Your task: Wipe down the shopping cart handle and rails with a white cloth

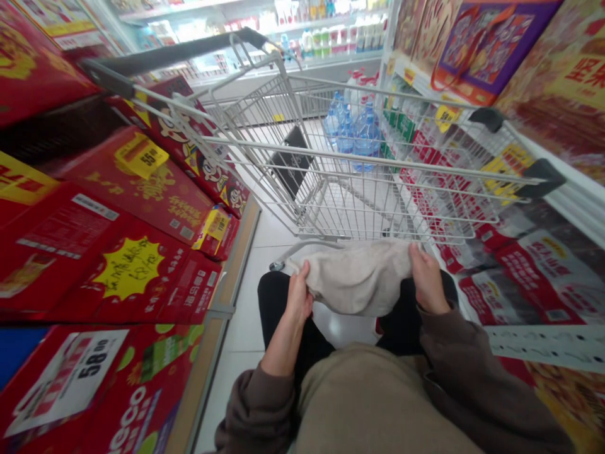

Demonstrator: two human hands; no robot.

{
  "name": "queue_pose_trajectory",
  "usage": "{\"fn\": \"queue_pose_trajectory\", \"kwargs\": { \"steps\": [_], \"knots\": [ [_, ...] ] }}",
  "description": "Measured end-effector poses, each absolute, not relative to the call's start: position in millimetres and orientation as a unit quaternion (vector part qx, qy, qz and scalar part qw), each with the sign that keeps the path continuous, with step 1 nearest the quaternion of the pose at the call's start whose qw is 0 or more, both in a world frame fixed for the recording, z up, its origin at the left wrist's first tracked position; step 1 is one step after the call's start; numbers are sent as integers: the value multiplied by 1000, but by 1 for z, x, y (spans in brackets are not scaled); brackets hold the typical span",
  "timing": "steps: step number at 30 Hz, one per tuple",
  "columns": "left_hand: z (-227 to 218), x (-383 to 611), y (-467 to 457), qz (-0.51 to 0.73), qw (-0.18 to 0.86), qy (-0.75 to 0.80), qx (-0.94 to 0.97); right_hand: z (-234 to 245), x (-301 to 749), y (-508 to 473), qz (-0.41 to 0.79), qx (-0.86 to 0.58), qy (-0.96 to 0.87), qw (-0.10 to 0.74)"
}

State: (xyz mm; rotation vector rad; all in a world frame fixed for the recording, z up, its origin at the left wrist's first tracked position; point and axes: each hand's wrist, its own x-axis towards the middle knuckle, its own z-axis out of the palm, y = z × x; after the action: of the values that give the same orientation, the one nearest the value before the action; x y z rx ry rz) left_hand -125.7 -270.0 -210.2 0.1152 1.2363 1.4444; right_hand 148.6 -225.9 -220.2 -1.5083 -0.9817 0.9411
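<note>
A pale grey-beige cloth (362,277) hangs stretched between my two hands, slightly folded and creased. My left hand (299,293) pinches its left end, thumb on top. At the opposite end, my right hand (428,280) grips the cloth with the fingers mostly hidden behind it. Just beyond the cloth stands a metal shopping cart (350,195), turned sideways, its basket wires close to the cloth. Whether the cloth touches the cart's lower frame I cannot tell. My knees are bent on either side below the cloth.
Stacked red gift boxes (142,265) line the left side on a low platform. A shelf with packaged bottles (439,208) runs along the right, gift boxes above. Large water bottles (366,129) stand on the floor behind the cart. A lit display shelf (331,38) is at the back.
</note>
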Motion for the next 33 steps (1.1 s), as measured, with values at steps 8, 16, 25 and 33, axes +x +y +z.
{"fn": "queue_pose_trajectory", "kwargs": {
  "steps": [8, 16, 25, 33],
  "knots": [
    [-202, -96, -275, 594, 689, 409, 69, -204, 110, -245, 353, -632, -539, 430],
    [-197, -47, -293, 599, 696, 343, 196, -199, 53, -281, 344, -497, -683, 410],
    [-197, -47, -308, 567, 722, 321, 230, -214, 59, -278, 334, -525, -653, 433],
    [-218, -100, -259, 587, 490, 495, 412, -200, 87, -260, 502, -420, -608, 448]
  ]
}}
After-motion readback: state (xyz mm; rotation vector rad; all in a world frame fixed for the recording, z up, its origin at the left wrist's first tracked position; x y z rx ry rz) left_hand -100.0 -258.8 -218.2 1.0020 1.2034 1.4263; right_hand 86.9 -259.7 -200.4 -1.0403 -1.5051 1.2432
